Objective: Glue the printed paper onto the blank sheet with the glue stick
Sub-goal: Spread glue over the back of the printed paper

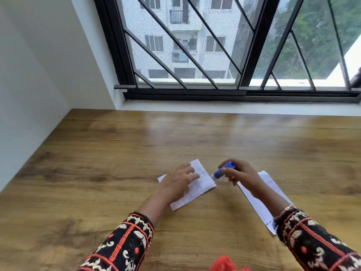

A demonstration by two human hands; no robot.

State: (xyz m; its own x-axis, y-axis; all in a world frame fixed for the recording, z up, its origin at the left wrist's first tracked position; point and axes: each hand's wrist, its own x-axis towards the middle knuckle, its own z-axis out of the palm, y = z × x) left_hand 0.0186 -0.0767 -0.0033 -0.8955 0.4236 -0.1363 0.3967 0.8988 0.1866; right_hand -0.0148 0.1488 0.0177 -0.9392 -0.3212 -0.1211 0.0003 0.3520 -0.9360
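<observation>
Wooden table (pixel 97 153) with a glossy grain fills the lower half of the view, set against a white wall and a window (pixel 195 45) with black slanted bars; an apartment block and trees show outside.

Near the middle of the table lies the printed paper (pixel 205 180), a small sheet turned at an angle, with lines of small text on it. The left hand (pixel 178 182) rests on top of it, palm down, fingers straight and spread, covering much of the sheet.

The right hand (pixel 241 175) grips a blue glue stick (pixel 224 169), fingers and thumb curled round its barrel. The stick is tilted, and its pale tip points down and left at the right edge of the printed paper; whether the tip touches the paper cannot be told.

A second white sheet (pixel 256 204) lies flat just to the right, partly under the right forearm, well apart from the printed paper. It looks mostly plain, with faint marks along its far side.

Both arms wear black sleeves (pixel 125 245) embroidered in red and cream.
</observation>
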